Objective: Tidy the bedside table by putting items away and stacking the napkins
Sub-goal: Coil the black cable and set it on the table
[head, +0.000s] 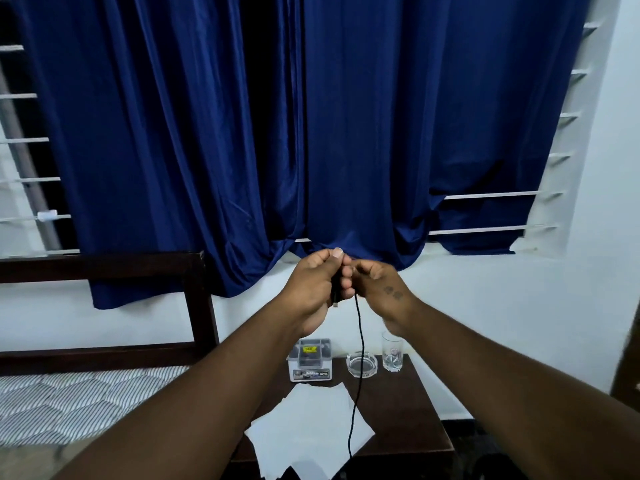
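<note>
1. Black cable (362, 341) is held up in the air above the bedside table (415, 414) by both hands. Its long free part hangs down in front of the table top and passes over the napkins.
2. Above the table, the left hand (311, 289) has its fingers curled around the plug end of the cable. The small metal connector shows just under the fist.
3. The right hand (379, 289) touches the left one. Its fingers are bent and pinch the cable where the hanging part begins. This hand is a little blurred.
4. White napkins (311, 420) lie spread out and overlapping on the front left part of the table, not yet in a stack.
5. Along the back edge of the table stand, from left to right, a small white organiser box (310, 363), a clear glass ashtray (353, 366) and a drinking glass (392, 353).
6. Behind the table hangs a dark blue curtain (346, 133). To the left of the table there is a dark wooden headboard (200, 299) and a striped mattress (86, 400).
</note>
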Demonstrator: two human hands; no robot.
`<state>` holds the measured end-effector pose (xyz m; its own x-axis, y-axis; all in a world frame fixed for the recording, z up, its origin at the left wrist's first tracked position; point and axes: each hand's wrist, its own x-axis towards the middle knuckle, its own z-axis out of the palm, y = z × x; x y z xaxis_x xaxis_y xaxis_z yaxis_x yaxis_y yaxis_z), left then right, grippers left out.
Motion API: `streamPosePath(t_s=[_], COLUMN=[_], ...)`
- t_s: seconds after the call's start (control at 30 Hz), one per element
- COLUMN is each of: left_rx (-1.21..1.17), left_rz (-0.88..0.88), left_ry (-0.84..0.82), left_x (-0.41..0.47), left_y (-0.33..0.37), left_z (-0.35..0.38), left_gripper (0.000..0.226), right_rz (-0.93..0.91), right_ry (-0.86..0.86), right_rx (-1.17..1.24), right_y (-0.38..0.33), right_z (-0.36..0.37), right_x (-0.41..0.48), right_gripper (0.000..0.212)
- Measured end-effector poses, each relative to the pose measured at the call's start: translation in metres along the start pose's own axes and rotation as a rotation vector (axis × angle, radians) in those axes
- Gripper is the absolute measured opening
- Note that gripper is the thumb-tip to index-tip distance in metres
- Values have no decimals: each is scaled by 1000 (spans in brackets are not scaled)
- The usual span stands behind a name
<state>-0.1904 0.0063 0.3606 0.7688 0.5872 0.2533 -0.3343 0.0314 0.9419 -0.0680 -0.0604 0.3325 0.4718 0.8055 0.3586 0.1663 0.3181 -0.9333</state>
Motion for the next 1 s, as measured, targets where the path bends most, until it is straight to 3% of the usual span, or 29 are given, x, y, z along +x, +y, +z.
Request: streamPosePath(t_s=[0.07, 0.13, 0.33, 0.57, 0.73, 0.87, 1.0], left_rx=[-81, -114, 88, 533, 862, 686, 446], left_rz=[10, 32, 68, 134, 191, 87, 51], left_ry=[55, 84, 178, 201, 153, 47, -22], left_x=[2, 5, 11, 9, 7, 2, -5], left_y=[0, -2, -12, -20, -26, -27, -21], left_z=[3, 3, -14, -32, -40, -38, -27], left_gripper=[29, 31, 26, 31, 33, 37, 36], right_rz=[68, 96, 174, 143, 12, -145, -190], right_ry=[-7, -4, -118, -158, -133, -105, -72], right_rx=[53, -58, -193, -483, -693, -860, -798], right_y=[7, 13, 13, 2, -19, -35, -43], right_z=[8, 14, 18, 8, -3, -15, -28], right_x=[-7, -15, -30, -28, -16, 1, 13], right_gripper=[19, 17, 26, 16, 19, 20, 19])
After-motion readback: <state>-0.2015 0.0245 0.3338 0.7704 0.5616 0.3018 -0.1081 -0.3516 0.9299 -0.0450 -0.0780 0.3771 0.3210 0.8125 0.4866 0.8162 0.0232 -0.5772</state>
